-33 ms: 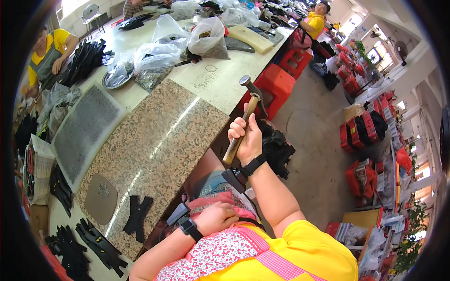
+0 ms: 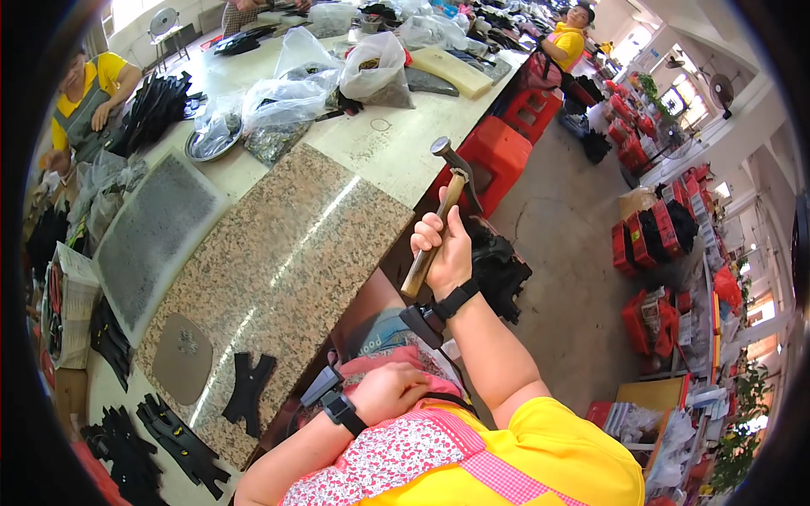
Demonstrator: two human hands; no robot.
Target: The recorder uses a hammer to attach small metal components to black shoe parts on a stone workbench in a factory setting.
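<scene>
My right hand is raised beyond the table's edge, its fingers wrapped round the wooden handle of a hammer. The dark metal head points up and away from me. Against the pink apron at my lap lies my left hand, relaxed, with no object visible in it. On the speckled stone slab to the left sit a black X-shaped fabric piece and a brown pad bearing a small heap of tiny metal parts.
More black pieces lie on the table left of the slab, near a grey mat. Plastic bags stand farther back. Red stools line the table's right side. Co-workers in yellow sit at the table; red crates stand right.
</scene>
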